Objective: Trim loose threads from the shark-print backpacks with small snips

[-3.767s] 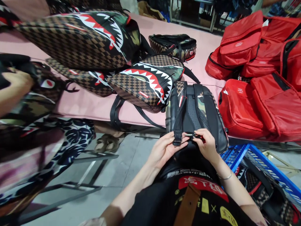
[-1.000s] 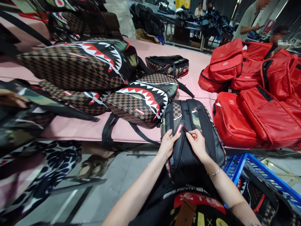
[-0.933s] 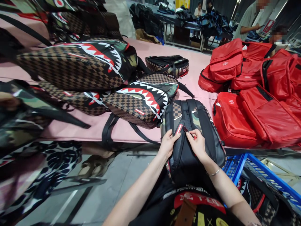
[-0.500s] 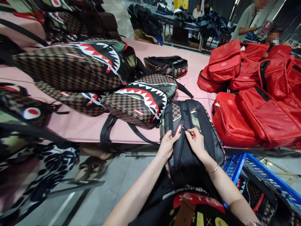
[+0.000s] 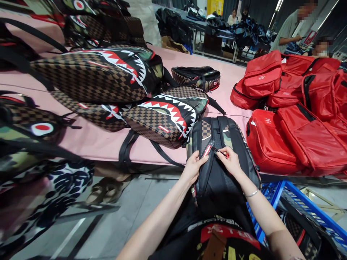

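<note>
At the near edge of the pink-topped table (image 5: pixel 101 146), a black backpack (image 5: pixel 218 177) leans with its strap side up, its lower end against the wearer's front. On the backpack, the left hand (image 5: pixel 193 168) has thumb and forefinger closed on the lower end of a red-and-white strip (image 5: pixel 207 150); the remaining fingers are curled. The right hand (image 5: pixel 230 160) has its fingertips drawn together on a slim dark tool (image 5: pixel 216 149) with some red showing at the grip. The tool's tip points at the strip's upper end; whether the two touch cannot be determined. A silver bracelet (image 5: pixel 251 194) is worn on the right wrist. Just left of the backpack lies a checkered shark-mouth bag (image 5: pixel 164 119). To the right is a pile of red bags (image 5: pixel 273 139). Below these, a blue basket (image 5: pixel 316 206) contains further checkered goods, partly hidden.
</note>
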`<state>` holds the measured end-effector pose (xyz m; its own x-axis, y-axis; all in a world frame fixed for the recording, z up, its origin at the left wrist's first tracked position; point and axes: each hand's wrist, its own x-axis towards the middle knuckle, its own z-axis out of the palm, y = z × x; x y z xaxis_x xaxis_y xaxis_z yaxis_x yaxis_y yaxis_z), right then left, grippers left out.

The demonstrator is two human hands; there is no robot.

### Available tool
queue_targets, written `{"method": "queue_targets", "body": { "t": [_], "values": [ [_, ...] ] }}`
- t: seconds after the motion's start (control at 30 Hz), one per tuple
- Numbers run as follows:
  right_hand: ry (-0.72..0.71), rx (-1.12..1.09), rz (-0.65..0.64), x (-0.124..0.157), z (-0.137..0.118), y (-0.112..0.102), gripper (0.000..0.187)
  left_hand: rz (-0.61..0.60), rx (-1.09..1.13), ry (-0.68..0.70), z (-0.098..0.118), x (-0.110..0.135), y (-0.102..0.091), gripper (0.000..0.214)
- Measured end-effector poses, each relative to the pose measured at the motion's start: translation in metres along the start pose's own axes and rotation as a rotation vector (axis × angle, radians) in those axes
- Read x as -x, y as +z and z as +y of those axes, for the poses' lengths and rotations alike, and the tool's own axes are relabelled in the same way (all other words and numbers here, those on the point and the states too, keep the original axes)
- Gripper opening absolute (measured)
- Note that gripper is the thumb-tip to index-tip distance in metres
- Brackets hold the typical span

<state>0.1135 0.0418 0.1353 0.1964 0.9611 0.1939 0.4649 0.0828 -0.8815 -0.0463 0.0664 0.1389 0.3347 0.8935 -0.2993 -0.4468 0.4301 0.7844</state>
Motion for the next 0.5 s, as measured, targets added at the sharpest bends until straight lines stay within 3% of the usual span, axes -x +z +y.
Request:
{"method": "queue_targets", "body": {
  "t": [0.3, 0.5],
  "values": [
    [-0.138, 0.056, -0.081, -0.018, -0.006, -0.003, 0.019, -0.009, -0.048, 0.016, 0.004, 0.002, -0.004, 0.04],
    [-0.066, -0.126, -0.106, -0.032, 0.001, 0.004, 0.022, -0.02, -0.081, 0.019, 0.008, 0.0, -0.011, 0.04]
  ]
}}
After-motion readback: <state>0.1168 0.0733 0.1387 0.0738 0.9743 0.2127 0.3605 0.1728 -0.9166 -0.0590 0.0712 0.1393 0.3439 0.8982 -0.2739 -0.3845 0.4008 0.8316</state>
